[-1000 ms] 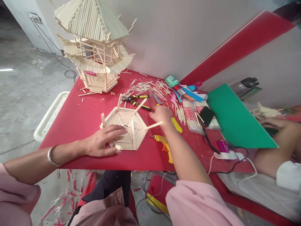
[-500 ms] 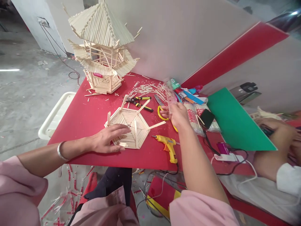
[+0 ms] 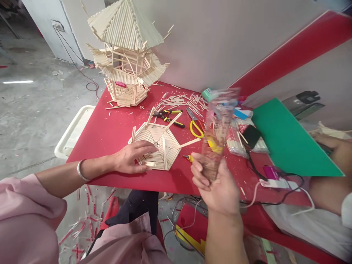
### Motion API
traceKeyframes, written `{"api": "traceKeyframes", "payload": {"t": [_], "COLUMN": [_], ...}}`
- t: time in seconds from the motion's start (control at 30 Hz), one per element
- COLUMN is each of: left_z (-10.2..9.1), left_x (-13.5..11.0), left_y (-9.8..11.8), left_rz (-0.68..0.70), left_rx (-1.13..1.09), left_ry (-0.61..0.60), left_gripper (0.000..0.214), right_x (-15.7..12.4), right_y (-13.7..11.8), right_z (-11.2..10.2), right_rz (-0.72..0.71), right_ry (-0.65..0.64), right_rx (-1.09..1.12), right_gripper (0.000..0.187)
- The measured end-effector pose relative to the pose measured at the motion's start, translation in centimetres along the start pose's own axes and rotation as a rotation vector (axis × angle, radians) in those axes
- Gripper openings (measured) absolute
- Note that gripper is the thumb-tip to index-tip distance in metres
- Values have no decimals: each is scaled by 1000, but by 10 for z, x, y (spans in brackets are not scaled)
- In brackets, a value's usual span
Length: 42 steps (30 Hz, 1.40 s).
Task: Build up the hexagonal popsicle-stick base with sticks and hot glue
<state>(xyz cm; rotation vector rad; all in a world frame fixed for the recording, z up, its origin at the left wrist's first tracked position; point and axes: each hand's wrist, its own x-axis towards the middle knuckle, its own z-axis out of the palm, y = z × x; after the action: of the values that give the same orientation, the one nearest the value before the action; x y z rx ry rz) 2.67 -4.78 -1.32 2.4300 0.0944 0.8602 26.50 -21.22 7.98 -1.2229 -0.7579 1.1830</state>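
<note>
My left hand lies flat, fingers spread, on a hexagonal panel of wooden sticks on the red table. Raised over the table's front edge, my right hand is closed around a clear plastic ruler, which is blurred and points up and away from me. A yellow glue gun lies partly hidden behind that hand. Yellow-handled scissors and pliers lie just beyond the panel.
A tall stick pagoda model stands at the table's far left. Loose sticks, wrapped stick bundles, a green board and cables crowd the right. Another person's hand is at the right edge. A white tray sits left.
My right hand picked up the clear ruler from near the scissors and drew it back toward me, lifting it upright. My left hand stayed on the panel. The view shifted slightly.
</note>
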Motion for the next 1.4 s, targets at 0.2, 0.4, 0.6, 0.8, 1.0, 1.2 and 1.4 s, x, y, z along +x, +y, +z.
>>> {"api": "traceKeyframes", "payload": {"t": [0.2, 0.4, 0.6, 0.8, 1.0, 1.2, 1.4], "left_z": [-2, -6, -4, -4, -4, -8, -10], "left_x": [4, 7, 3, 3, 5, 7, 9], "left_y": [3, 11, 15, 17, 20, 26, 30], "left_rz": [56, 52, -9, 20, 72, 89, 95], "left_rx": [48, 173, 208, 224, 315, 394, 415], "left_ry": [53, 96, 32, 38, 34, 11, -20], "left_gripper": [48, 24, 21, 16, 18, 22, 32], "right_x": [10, 22, 38, 66, 89, 95, 94], "right_y": [25, 37, 51, 51, 56, 67, 70], "right_z": [14, 18, 27, 43, 54, 57, 56], "right_rz": [44, 27, -18, -63, -80, -96, -92], "right_ry": [2, 77, 16, -91, -192, -233, -255], "right_rx": [-1, -24, -311, -479, -579, -582, -570], "right_gripper": [26, 27, 28, 24, 28, 29, 29]}}
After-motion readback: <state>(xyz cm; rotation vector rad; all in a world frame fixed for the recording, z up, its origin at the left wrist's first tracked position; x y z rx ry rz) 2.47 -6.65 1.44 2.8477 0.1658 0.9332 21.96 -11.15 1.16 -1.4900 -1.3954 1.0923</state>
